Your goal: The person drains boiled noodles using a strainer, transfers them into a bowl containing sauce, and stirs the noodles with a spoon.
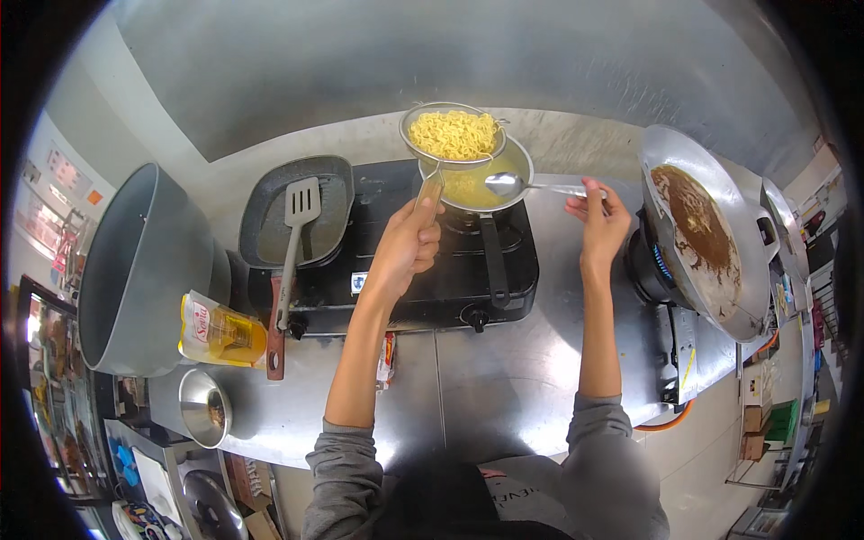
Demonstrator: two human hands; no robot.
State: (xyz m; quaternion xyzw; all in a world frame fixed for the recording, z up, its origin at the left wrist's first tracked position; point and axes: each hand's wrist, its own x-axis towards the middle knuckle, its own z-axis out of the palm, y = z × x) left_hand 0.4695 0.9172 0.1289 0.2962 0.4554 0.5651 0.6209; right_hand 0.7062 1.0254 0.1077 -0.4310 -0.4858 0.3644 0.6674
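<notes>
My left hand (405, 243) grips the handle of a wire-mesh strainer (406, 145), which holds a mound of yellow noodles (453, 135). The strainer is over the far left part of a saucepan (528, 158). Cloudy yellowish liquid (466, 192) fills part of the pan, with some pale noodles showing in it. Between its fingertips my right hand (603, 219) has a metal spoon (506, 183), its bowl over the right side of the saucepan. The pan's black handle (495, 260) points towards me, and neither hand touches it.
Under the saucepan is a black two-burner gas stove (405, 297). A grill pan (266, 216) with a slotted spatula (302, 206) across it occupies the left burner. Further left are a large grey pot (128, 283), an oil pouch (223, 331) and a metal bowl (202, 398). A wok (742, 229) with brown liquid sits over a blue flame at right.
</notes>
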